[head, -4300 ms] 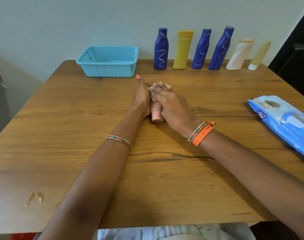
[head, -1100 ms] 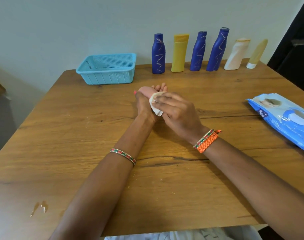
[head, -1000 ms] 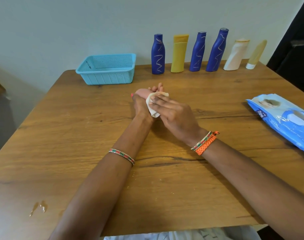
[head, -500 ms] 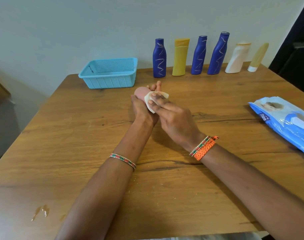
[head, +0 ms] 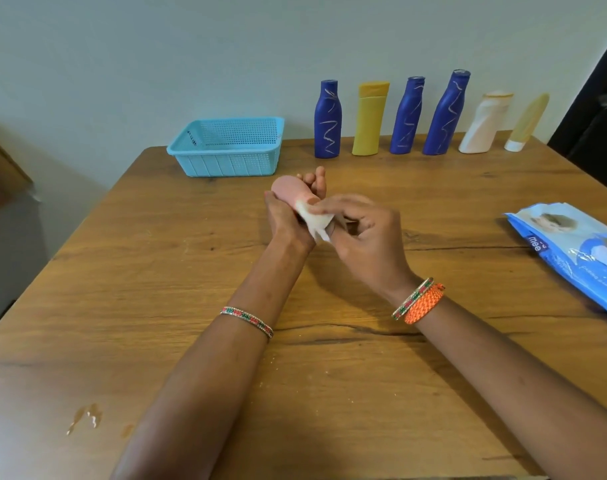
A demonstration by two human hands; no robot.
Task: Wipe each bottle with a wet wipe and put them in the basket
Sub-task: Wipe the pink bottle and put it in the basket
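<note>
Wiping of the pink bottle (head: 290, 192) is under way above the middle of the desk (head: 156, 306). The bottle is gripped in the left hand (head: 288, 220), fingers curled round its body, and has been raised and tilted since a few seconds ago, when it was held low against the wood. The wet wipe (head: 314, 220) is pinched by the right hand (head: 360, 237) and has been drawn down from the bottle's upper side toward its near end over the last second; its loose corner now hangs below the bottle. This suggests that the pass along the body is nearly finished, and that the bottle will soon be ready for the basket (head: 225, 147), which stands at the far left of the desk, apparently with nothing in it. Six more bottles are lined up along the wall: blue bottle (head: 327, 119), yellow bottle (head: 369, 119), two further blue ones, a white one and a pale tube. The wipes pack (head: 572, 251) lies at the right edge.
</note>
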